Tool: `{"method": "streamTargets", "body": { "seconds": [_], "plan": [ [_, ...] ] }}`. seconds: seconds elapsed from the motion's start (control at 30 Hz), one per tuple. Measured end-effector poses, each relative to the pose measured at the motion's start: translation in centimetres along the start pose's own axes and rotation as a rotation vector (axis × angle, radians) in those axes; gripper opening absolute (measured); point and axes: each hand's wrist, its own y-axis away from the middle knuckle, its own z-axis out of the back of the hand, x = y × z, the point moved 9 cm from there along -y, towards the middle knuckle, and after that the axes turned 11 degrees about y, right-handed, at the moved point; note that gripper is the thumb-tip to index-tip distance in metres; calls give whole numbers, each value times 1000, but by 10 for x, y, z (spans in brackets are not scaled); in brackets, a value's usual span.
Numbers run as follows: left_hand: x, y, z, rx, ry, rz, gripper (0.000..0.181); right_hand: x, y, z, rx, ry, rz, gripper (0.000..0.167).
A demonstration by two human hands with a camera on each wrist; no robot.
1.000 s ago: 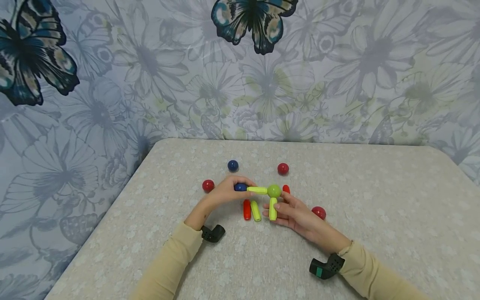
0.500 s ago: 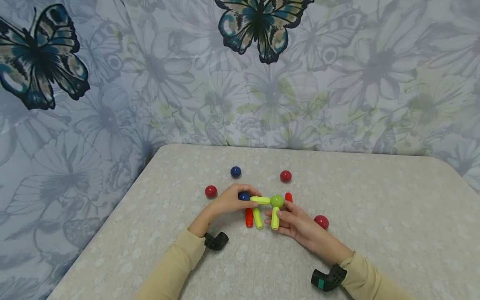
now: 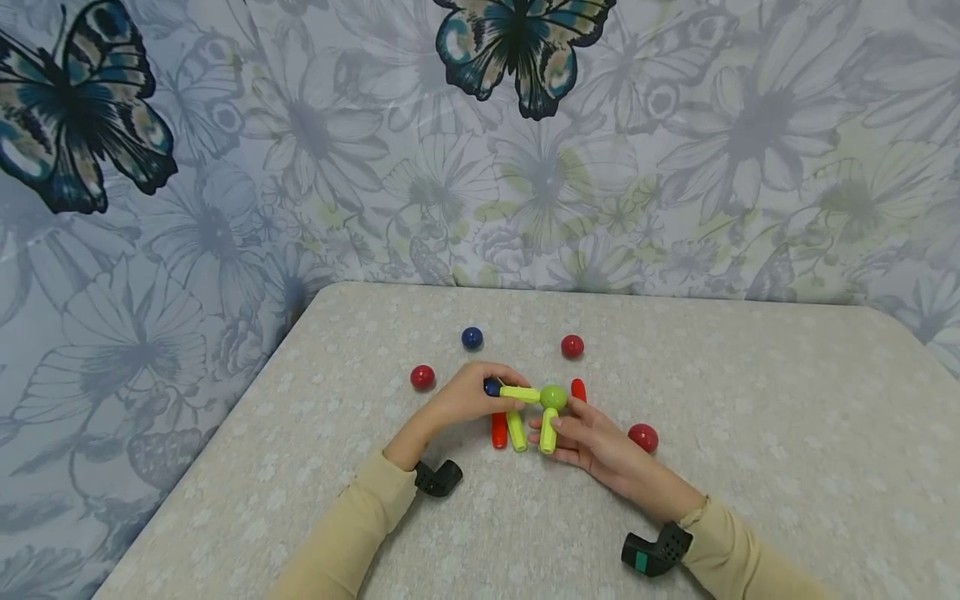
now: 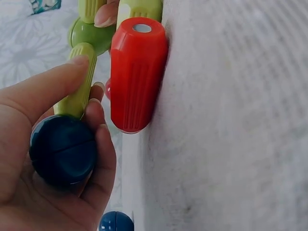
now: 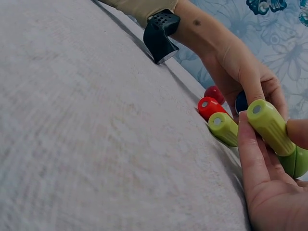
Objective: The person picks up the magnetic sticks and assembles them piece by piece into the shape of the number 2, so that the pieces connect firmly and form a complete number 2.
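My left hand (image 3: pixel 463 396) pinches a yellow-green magnetic rod (image 3: pixel 519 394) between thumb and fingers. At the rod's near end a dark blue ball (image 4: pixel 62 150) sits against my curled fingers and palm. The rod's other end meets a green ball (image 3: pixel 553 397), from which a second yellow-green rod (image 5: pixel 272 127) points toward me. My right hand (image 3: pixel 600 446) grips this second rod between thumb and fingers, just below the green ball. Beneath the held pieces, a loose red rod (image 3: pixel 499 432) and a loose yellow-green rod (image 3: pixel 517 434) lie side by side on the table.
Another red rod (image 3: pixel 578 389) lies behind my right fingers. Around the hands sit a left red ball (image 3: pixel 422 377), a far red ball (image 3: pixel 572 347), a right red ball (image 3: pixel 643 437) and a loose blue ball (image 3: pixel 472 337). A papered wall (image 3: pixel 675 208) borders the table's far edge.
My left fingers have shifted right along the rod, and the blue ball is now more covered by the hand. The right hand keeps its grip. The head view has tilted slightly.
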Motion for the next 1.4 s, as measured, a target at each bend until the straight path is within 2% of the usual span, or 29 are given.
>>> {"method": "streamTargets", "body": {
  "seconds": [0.1,0.33,0.53,0.73,0.87,0.97,1.07,1.17,1.23,1.3,1.4],
  "plan": [
    [0,-1,0,6,6,-12,25,1,0,0,-3,-21,-4,54],
    [3,1,1,5,-22,18,23,0,-1,0,-2,-55,-13,54],
    [6,1,2,8,-14,16,22,1,-2,0,-7,-75,-20,53],
    [9,1,3,6,-37,24,23,0,-6,-2,21,-121,-25,54],
    [6,4,7,21,-54,39,27,-1,-6,-3,36,-131,-25,52],
    [-2,10,24,-20,-69,24,28,-2,-6,-3,39,-140,-24,52],
    [-8,22,53,-131,-116,20,28,-4,-5,-3,40,-150,-29,53],
    [-7,40,86,-257,-195,63,29,-5,-5,-3,37,-154,-33,53],
    [-1,52,104,-314,-263,119,33,-4,-5,-3,39,-147,-26,51],
    [7,62,116,-322,-316,174,39,-3,-6,-3,43,-145,-17,50],
    [19,70,120,-276,-357,227,46,-2,-6,-3,55,-147,-9,49]
  ]
}}
